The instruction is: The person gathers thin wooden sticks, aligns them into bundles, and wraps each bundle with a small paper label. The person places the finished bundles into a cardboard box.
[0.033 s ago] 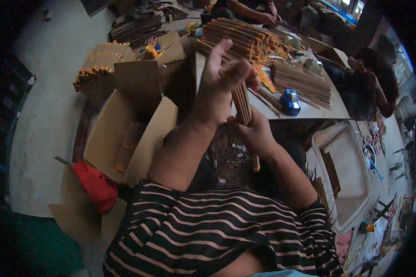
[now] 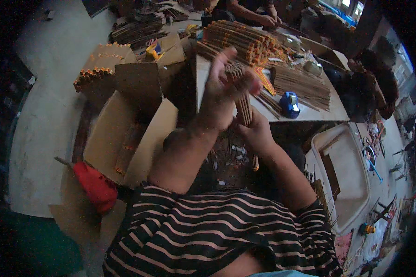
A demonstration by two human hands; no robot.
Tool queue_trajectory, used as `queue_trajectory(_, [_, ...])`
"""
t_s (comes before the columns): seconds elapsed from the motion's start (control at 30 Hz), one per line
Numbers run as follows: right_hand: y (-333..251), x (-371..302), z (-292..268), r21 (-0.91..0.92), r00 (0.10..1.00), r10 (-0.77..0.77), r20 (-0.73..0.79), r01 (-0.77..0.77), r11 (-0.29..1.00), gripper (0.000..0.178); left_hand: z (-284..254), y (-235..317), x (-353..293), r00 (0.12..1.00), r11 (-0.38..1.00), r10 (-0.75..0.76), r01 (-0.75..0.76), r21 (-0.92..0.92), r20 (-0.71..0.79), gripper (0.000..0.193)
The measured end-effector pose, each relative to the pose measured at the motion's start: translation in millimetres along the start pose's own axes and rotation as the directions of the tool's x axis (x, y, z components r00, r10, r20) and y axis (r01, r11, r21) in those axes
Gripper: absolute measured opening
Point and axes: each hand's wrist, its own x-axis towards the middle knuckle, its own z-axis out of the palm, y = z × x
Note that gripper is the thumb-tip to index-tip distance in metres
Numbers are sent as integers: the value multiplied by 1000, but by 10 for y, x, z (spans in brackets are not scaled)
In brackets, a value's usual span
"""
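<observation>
A bundle of thin brown incense sticks [image 2: 244, 111] is held at a slant in front of me, its round upper end facing me and a yellow tip showing below. My right hand [image 2: 256, 131] is closed around the middle of the bundle. At its upper end my left hand [image 2: 219, 90] is open, slightly smeared, with fingers and thumb apart on either side of the stick ends. Just beyond, on the white table [image 2: 314, 112], are a pile of orange-and-yellow wrapped bundles [image 2: 245, 39], loose brown sticks [image 2: 305, 87] and a blue tape dispenser [image 2: 290, 104].
An open cardboard box [image 2: 104, 134] stands at my left, with a red cloth [image 2: 96, 187] beside it. Behind it, another box holds wrapped bundles [image 2: 94, 76]. A white plastic tub [image 2: 356, 175] is at the right. Another person's hands [image 2: 269, 20] work across the table.
My left hand has shifted slightly down and to the right, and the bundle's upper end now shows between its fingers and thumb. My right hand keeps its hold.
</observation>
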Motion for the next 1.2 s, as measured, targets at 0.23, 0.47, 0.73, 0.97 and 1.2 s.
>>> queue_trajectory(0.23, [-13, 203, 23, -94, 934, -351, -61, 345, 934, 38, 210, 52, -32, 987, 867, 11, 71, 493, -160, 20])
queue_trajectory(0.47, [-154, 834, 20, -71, 916, -379, -134, 372, 925, 33, -23, -14, 501, 971, 715, 241, -184, 674, 10, 23])
queue_trajectory(0.73, [294, 1171, 62, 92, 951, -287, -117, 298, 950, 29, -230, -351, 688, 974, 804, 191, -86, 588, -118, 23])
queue_trajectory(0.97, [631, 1317, 140, 195, 964, -170, -204, 210, 958, 36, -377, -608, 806, 969, 785, 190, -55, 617, -155, 18])
queue_trajectory(1.2, [37, 849, -32, 115, 955, -297, -10, 296, 948, 52, -80, -219, 656, 982, 638, 186, -140, 758, 25, 17])
